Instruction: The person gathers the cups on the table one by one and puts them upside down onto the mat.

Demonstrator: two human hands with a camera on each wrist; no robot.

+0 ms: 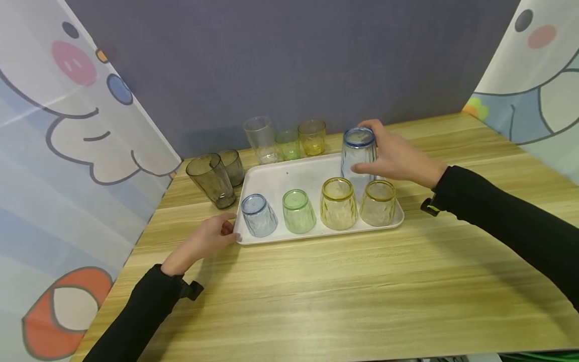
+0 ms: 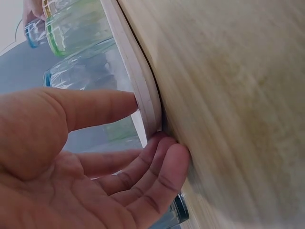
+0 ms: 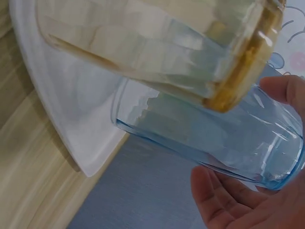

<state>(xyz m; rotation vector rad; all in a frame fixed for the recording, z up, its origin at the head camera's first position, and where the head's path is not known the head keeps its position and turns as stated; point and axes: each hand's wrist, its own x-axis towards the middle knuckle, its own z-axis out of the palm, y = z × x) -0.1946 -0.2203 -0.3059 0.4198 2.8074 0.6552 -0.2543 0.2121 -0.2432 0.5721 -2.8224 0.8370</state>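
Wooden table (image 1: 316, 291), right hand (image 1: 398, 156) gripping tall blue cup (image 1: 358, 156) (upright, base up), left hand (image 1: 205, 241) relaxed at tray (image 1: 294, 176)

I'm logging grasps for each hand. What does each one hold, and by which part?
The right hand grips the tall blue cup, upside down, near its base. The left hand only touches the tray corner.

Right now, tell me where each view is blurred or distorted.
Head view: sharp, edges bowed by the wide lens. Left wrist view: table smeared, left hand clear. Right wrist view: tall blue cup and yellow-rimmed cup soft, very close.
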